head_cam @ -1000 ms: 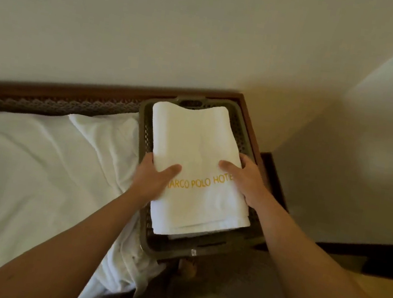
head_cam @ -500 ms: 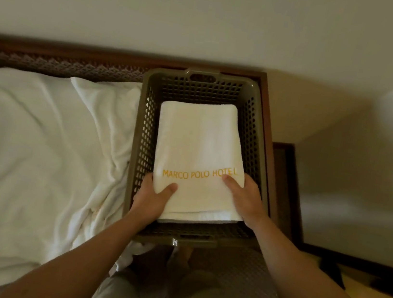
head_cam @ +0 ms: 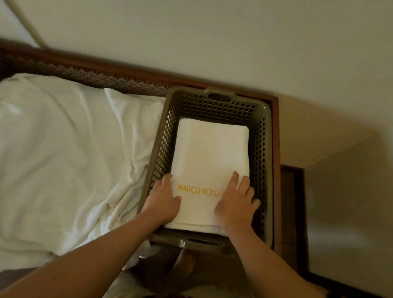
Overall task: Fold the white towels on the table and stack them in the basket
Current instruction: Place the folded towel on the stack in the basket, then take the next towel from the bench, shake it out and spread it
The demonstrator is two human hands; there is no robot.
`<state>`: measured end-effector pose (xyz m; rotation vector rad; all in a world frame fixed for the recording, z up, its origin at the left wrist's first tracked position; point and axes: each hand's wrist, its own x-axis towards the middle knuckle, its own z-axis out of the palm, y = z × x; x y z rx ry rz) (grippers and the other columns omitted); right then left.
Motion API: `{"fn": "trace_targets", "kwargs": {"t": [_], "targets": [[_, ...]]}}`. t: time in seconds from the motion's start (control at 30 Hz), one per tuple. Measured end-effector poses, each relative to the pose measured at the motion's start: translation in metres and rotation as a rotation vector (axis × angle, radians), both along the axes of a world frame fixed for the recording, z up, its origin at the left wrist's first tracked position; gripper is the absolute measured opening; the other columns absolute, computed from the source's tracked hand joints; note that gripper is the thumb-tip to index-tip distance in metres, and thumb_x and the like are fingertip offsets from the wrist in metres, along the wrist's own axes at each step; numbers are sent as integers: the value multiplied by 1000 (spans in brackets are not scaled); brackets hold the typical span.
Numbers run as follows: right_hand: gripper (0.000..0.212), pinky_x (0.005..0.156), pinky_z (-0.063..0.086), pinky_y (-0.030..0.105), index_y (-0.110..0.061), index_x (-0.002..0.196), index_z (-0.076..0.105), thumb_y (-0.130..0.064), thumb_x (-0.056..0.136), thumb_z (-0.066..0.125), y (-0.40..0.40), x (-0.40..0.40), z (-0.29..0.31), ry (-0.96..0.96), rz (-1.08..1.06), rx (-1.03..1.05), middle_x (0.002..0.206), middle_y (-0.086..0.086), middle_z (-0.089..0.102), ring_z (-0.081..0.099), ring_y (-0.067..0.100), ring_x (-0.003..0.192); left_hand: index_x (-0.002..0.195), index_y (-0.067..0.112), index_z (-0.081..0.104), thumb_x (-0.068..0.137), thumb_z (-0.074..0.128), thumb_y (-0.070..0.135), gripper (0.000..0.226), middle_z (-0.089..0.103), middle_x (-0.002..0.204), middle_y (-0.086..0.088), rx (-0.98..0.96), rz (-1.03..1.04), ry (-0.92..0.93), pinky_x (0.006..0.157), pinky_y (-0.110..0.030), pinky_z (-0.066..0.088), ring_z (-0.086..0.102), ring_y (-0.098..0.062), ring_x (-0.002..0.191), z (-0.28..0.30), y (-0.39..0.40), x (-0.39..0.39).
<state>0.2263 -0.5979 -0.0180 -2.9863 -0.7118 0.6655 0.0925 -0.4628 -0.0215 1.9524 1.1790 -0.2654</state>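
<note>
Fingers of both hands lie flat on folded towel (head_cam: 211, 156) inside basket (head_cam: 268, 159), gaps along its sides

A folded white towel (head_cam: 209, 166) lettered "MARCO POLO" is laid flat inside the brown perforated basket (head_cam: 266, 174); unfolded white towels (head_cam: 46, 153) are heaped just beside it.

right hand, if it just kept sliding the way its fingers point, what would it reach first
The right hand lies flat on the folded towel, fingers pointing toward the basket's far end. Going straight on, it would run along the towel top, then probably meet the basket's far wall, though depth is hard to judge.
</note>
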Motion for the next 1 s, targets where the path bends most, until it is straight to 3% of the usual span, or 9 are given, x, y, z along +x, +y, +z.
{"fn": "trace_targets", "kwargs": {"t": [0.13, 0.43, 0.6, 0.8, 0.9, 1.0], "targets": [[80, 117, 18, 57, -25, 157, 14, -22, 91, 58, 50, -15, 22, 79, 54, 183, 165, 10, 4, 20, 33, 146, 146, 27, 43, 94, 59, 28, 55, 52, 141, -3, 92, 28, -143, 104, -45, 49, 55, -25, 123, 40, 29, -9], [59, 113, 31, 53, -28, 148, 36, -31, 93, 58, 205, -76, 55, 170, 256, 390, 158, 4, 29, 36, 30, 141, 141, 24, 50, 96, 62, 21, 46, 54, 138, 1, 238, 240, -206, 94, -30, 50, 57, -11, 103, 69, 157, -85], [52, 108, 37, 50, -26, 146, 40, -30, 96, 53, 288, -95, 44, 232, 229, 343, 153, 2, 37, 42, 28, 135, 139, 23, 53, 95, 62, 19, 45, 54, 141, -1, 214, 218, -183, 100, -33, 50, 60, -19, 114, 48, 240, -105], [46, 108, 39, 49, -24, 145, 42, -39, 103, 50, 394, -84, 14, 139, 128, 315, 149, 4, 43, 46, 28, 133, 142, 25, 50, 97, 61, 19, 46, 48, 146, 1, 222, 10, -156, 104, -33, 49, 56, -20, 123, 16, 351, -89], [53, 110, 37, 53, -24, 149, 36, -46, 102, 51, 425, -69, -9, 64, 99, 162, 150, 6, 38, 41, 31, 137, 142, 26, 49, 98, 60, 20, 46, 47, 147, 1, 231, -82, -162, 107, -32, 44, 52, -20, 129, -2, 394, -72], [43, 109, 33, 54, -28, 142, 49, -44, 102, 51, 436, -59, -25, 16, 72, 38, 146, 3, 43, 37, 31, 136, 142, 25, 49, 97, 59, 20, 47, 47, 148, 0, 230, -186, -184, 112, -35, 42, 48, -22, 133, -19, 419, -57]]}}
